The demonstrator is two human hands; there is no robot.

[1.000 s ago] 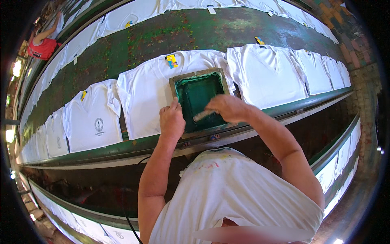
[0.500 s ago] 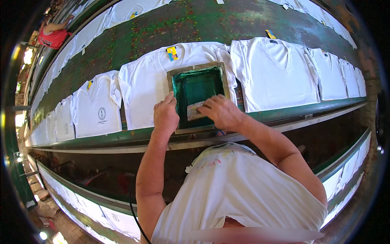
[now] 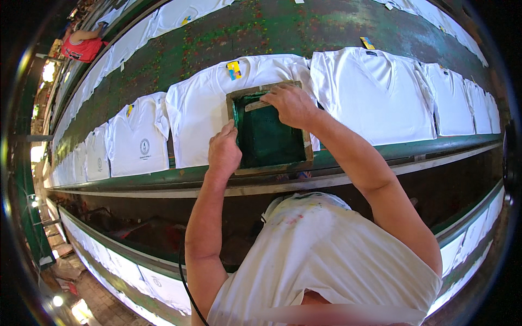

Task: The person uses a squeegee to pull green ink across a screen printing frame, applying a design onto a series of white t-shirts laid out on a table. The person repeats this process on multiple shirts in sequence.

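A wood-framed printing screen (image 3: 272, 136) with dark green mesh lies on a white T-shirt (image 3: 198, 103) spread on the long table. My left hand (image 3: 225, 149) grips the left side of the wooden frame, fingers on its top edge. In my right hand (image 3: 291, 106) is a squeegee (image 3: 259, 105), a flat wooden-edged blade held crosswise at the far end of the mesh. My fingers wrap over the squeegee's right part and hide it. A yellow and blue tag (image 3: 234, 69) sits at the shirt's collar, beyond the frame.
Left of the screen lies a white shirt with a dark round print (image 3: 140, 141); plain white shirts (image 3: 375, 98) continue to the right. A wooden rail (image 3: 348, 178) runs along the table's near edge. Another table with shirts (image 3: 130, 277) stands behind me. A person in red (image 3: 81, 48) is at the far left.
My right hand has pushed the squeegee from the near part of the mesh to its far end. My left hand stays on the frame. The whole view has shifted slightly.
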